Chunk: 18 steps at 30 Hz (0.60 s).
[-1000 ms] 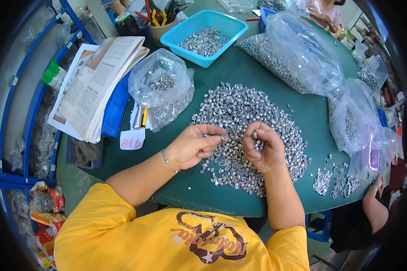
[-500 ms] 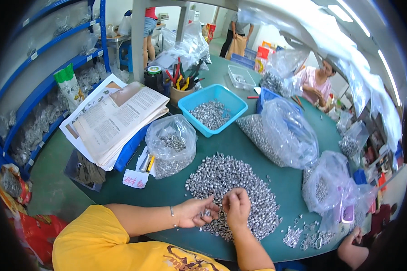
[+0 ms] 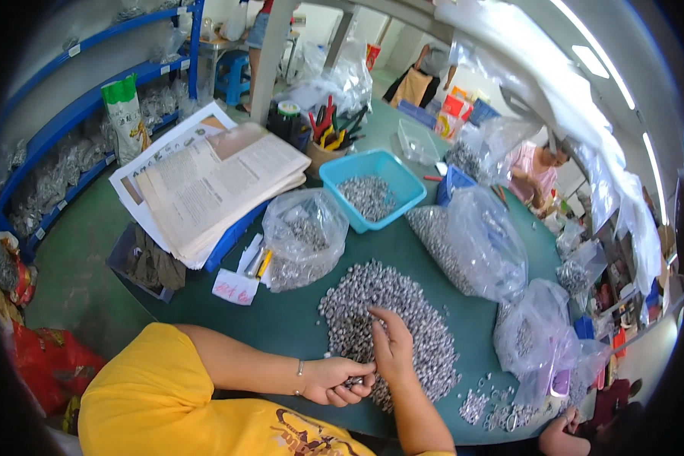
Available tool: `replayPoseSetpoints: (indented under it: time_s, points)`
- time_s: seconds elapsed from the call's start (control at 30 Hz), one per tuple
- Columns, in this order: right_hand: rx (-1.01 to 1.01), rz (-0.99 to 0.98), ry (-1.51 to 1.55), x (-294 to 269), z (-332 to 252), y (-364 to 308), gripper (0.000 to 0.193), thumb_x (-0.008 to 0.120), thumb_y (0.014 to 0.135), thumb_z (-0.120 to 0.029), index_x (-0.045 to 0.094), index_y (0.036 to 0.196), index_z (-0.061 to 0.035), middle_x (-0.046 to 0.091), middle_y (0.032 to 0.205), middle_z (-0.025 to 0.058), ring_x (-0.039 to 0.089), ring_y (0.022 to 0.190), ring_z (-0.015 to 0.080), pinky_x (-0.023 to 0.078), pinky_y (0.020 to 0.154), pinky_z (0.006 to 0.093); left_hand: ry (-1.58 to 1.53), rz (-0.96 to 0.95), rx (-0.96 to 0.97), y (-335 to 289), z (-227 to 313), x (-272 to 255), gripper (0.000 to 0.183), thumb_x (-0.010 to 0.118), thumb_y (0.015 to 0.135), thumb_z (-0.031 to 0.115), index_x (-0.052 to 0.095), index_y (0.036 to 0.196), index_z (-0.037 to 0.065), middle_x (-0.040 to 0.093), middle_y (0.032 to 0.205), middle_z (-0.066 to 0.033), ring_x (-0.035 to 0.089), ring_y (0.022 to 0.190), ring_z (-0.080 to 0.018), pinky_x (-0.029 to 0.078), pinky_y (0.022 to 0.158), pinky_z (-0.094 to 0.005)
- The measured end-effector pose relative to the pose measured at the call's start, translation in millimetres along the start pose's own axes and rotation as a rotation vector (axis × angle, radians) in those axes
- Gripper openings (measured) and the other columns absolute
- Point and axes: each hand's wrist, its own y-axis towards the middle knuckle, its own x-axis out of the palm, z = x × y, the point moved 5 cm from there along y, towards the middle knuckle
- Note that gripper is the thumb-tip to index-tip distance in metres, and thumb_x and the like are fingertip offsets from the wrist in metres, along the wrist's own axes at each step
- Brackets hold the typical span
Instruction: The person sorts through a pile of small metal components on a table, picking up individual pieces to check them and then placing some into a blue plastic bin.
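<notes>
A heap of small silver-grey metal pieces [image 3: 422, 319] is spread on the green table before me. At its near side my left hand [image 3: 340, 381] is curled, palm up, round several small metal pieces [image 3: 355, 381]. Just right of it, and close against its fingertips, my right hand [image 3: 394, 348] hovers over the heap. Its fingers are stretched out with the thumb apart, and I see nothing between them. The individual pieces are too small to make out in shape.
Beyond the heap stand a clear bag of metal parts [image 3: 300, 251], a blue basin [image 3: 418, 199] and a large filled bag [image 3: 471, 243]. Papers [image 3: 220, 182] lie at left, by a pot of pliers [image 3: 323, 156]. Smaller parts [image 3: 475, 406] lie at right, near another person's arm [image 3: 564, 441].
My right hand has gone from curled fingers to outstretched ones and sits closer to the left. My left hand has closed more around its pieces. The whole view has shifted slightly.
</notes>
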Motion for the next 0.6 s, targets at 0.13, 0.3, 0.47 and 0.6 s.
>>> replayPoseSetpoints:
  time_s: [0.13,0.3,0.47,0.6]
  points:
    - [-0.155,-0.312,-0.400,25.4,0.0,-1.9,0.043,0.055,0.080,-0.022,0.047,0.119,-0.0080,0.041,0.127,0.0141,0.036,0.118,0.0326,0.028,0.095,0.0510,-0.173,0.181,-0.058,-3.1,-21.9,-20.5,0.028,0.038,0.091,0.033,0.047,0.082,0.009,0.039,0.067,-0.0001,0.029,0.044,-0.0060,0.020,0.035,-0.0170]
    - [-0.216,-0.573,-0.512,43.4,-12.1,-26.5,0.051,0.056,0.077,-0.030,0.044,0.123,-0.0123,0.033,0.135,0.0079,0.030,0.124,0.0299,0.024,0.097,0.0522,-0.146,0.065,-0.126,-16.5,-34.3,-19.5,0.027,0.037,0.092,0.032,0.048,0.084,0.008,0.041,0.070,-0.0013,0.034,0.048,-0.0065,0.024,0.037,-0.0173]
    - [-0.233,-0.651,-0.446,29.1,-13.9,-50.4,0.046,0.059,0.073,-0.021,0.050,0.117,-0.0105,0.041,0.129,0.0073,0.038,0.119,0.0284,0.027,0.097,0.0493,-0.097,0.028,-0.155,-15.1,-39.2,-18.9,0.028,0.037,0.092,0.031,0.049,0.085,0.007,0.044,0.073,-0.0029,0.034,0.049,-0.0070,0.025,0.038,-0.0177]
    - [-0.138,-0.267,-0.260,12.1,-3.9,-28.7,0.028,0.060,0.069,0.000,0.057,0.097,-0.0025,0.055,0.098,0.0134,0.052,0.087,0.0295,0.042,0.074,0.0374,-0.131,-0.010,-0.148,-11.5,-38.5,-21.9,0.027,0.038,0.092,0.030,0.050,0.085,0.006,0.045,0.075,-0.0036,0.035,0.050,-0.0072,0.025,0.039,-0.0180]
